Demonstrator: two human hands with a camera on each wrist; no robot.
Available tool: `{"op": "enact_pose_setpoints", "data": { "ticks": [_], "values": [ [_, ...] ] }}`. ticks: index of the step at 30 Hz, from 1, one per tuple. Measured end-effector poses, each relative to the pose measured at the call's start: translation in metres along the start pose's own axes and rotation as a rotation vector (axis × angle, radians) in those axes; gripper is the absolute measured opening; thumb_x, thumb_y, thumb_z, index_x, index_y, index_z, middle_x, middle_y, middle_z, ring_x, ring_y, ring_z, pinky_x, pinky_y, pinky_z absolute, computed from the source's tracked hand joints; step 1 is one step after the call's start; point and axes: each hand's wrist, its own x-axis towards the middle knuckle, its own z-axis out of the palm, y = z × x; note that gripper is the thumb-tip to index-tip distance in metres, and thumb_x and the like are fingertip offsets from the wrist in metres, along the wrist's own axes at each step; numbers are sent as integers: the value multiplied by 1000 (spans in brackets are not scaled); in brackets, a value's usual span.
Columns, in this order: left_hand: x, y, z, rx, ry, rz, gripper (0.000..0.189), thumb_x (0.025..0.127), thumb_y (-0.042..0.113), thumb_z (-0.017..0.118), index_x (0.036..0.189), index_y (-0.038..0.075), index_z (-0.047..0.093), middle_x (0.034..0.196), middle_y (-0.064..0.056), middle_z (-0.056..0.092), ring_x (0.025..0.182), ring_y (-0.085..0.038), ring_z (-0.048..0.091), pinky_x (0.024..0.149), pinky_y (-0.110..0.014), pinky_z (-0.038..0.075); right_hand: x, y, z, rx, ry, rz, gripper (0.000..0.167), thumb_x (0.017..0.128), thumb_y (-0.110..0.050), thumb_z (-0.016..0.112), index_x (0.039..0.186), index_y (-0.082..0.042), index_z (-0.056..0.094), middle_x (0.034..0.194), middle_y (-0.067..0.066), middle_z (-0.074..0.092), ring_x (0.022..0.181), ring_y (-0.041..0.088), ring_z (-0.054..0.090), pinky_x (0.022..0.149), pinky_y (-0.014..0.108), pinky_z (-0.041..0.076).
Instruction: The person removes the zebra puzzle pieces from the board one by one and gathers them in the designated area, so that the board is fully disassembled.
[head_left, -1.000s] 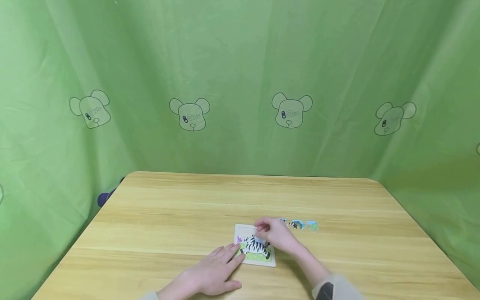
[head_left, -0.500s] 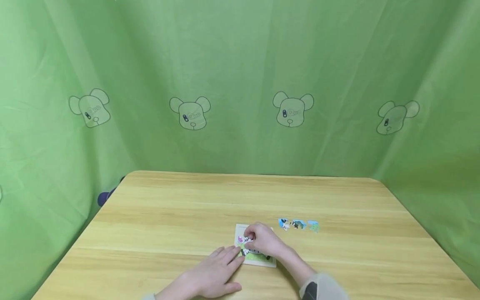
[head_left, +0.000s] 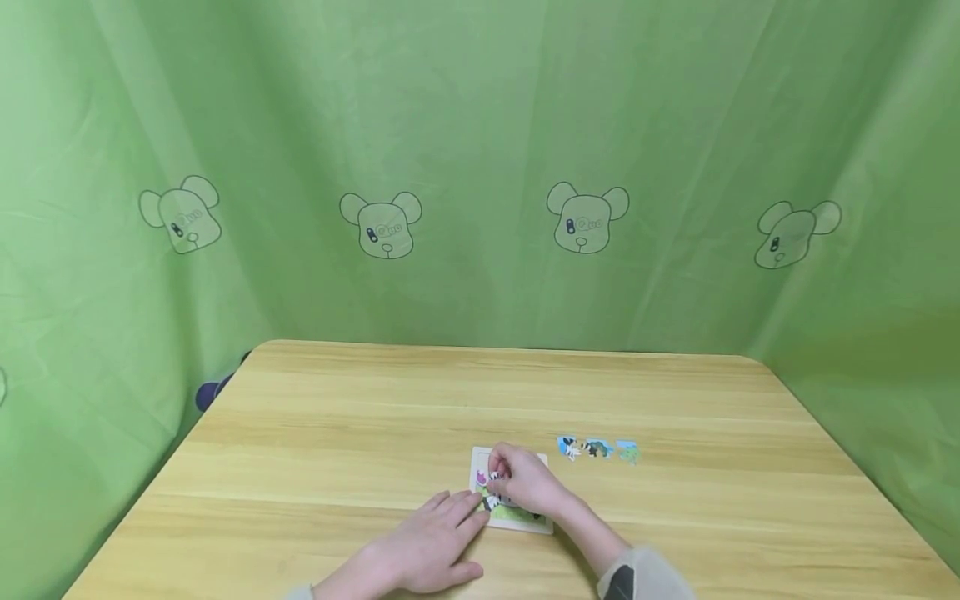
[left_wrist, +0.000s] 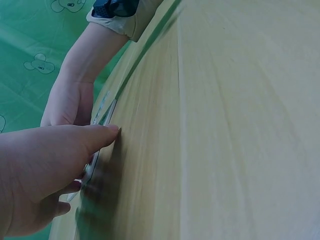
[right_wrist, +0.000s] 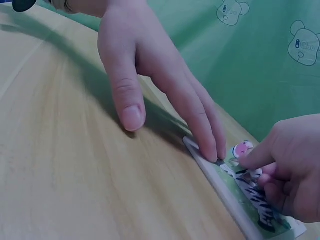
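A small white-framed zebra puzzle board (head_left: pixel 517 523) lies near the middle front of the table. My left hand (head_left: pixel 431 546) rests flat beside it, fingertips on its left edge; in the right wrist view the left hand's fingers (right_wrist: pixel 197 117) touch the frame. Over the board's upper part, my right hand (head_left: pixel 528 483) has its thumb and fingers curled together at a small striped puzzle piece (right_wrist: pixel 255 175), largely hidden by them. A pink figure (right_wrist: pixel 242 149) shows beside the right thumb. The zebra's striped body (right_wrist: pixel 255 197) is partly covered by the right hand.
Behind and right of the board lie loose puzzle pieces: one with a black-and-white animal part (head_left: pixel 570 448), a darker one (head_left: pixel 597 449) and a green-and-blue one (head_left: pixel 627 452). The wood-grain table (head_left: pixel 337 433) is bounded by a green curtain (head_left: pixel 480 292).
My right hand has moved left and slightly down over the board, from its upper right to near the pink figure. The left hand has stayed in place.
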Motion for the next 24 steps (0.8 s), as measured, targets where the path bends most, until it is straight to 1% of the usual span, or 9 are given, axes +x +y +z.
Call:
{"op": "enact_pose_setpoints", "data": {
  "ticks": [3, 6, 12, 15, 18, 22, 24],
  "values": [
    [0, 0, -1, 5, -5, -4, 66, 91, 54, 43, 139, 9, 41, 147, -11, 33, 134, -23, 31, 108, -41, 29, -1, 2, 1, 54, 17, -1, 15, 78, -1, 67, 82, -6, 54, 71, -1, 49, 66, 12, 45, 55, 21, 40],
    [0, 1, -1, 3, -12, -10, 66, 91, 54, 43, 139, 9, 41, 147, -11, 31, 134, -23, 30, 108, -40, 28, -1, 5, 2, 97, 44, 12, 14, 79, -2, 67, 85, -5, 55, 72, -1, 50, 66, 12, 47, 57, 20, 42],
    [1, 2, -2, -7, -16, -15, 66, 91, 53, 44, 139, 9, 40, 147, -11, 31, 134, -23, 30, 108, -40, 27, -3, 10, -4, 184, 69, 68, 16, 79, -8, 68, 90, -5, 57, 76, 0, 54, 70, 13, 50, 62, 22, 46],
    [1, 2, -2, -10, -15, -17, 66, 90, 53, 45, 139, 9, 41, 147, -11, 32, 134, -23, 31, 108, -41, 27, -6, 12, -14, 250, 82, 109, 18, 79, -9, 69, 92, -3, 58, 78, 2, 56, 71, 15, 52, 61, 21, 47],
    [2, 2, -3, -13, -12, -19, 66, 90, 53, 45, 139, 9, 41, 147, -11, 33, 133, -23, 31, 108, -41, 28, -11, 17, -28, 286, 93, 133, 21, 79, -9, 69, 95, -2, 58, 78, 5, 57, 68, 17, 52, 54, 22, 47],
    [2, 3, -3, -13, -9, -17, 66, 90, 53, 46, 138, 8, 41, 146, -11, 33, 133, -24, 32, 108, -41, 29, -23, 33, -47, 262, 94, 151, 25, 79, -11, 70, 99, 0, 60, 77, 4, 58, 65, 17, 52, 50, 24, 47],
    [1, 3, -3, -15, -10, -16, 66, 90, 53, 46, 138, 8, 41, 147, -11, 32, 133, -24, 32, 108, -41, 29, -29, 44, -55, 231, 100, 157, 27, 79, -12, 71, 100, 0, 61, 75, 3, 58, 64, 16, 52, 51, 25, 48]
  ]
}}
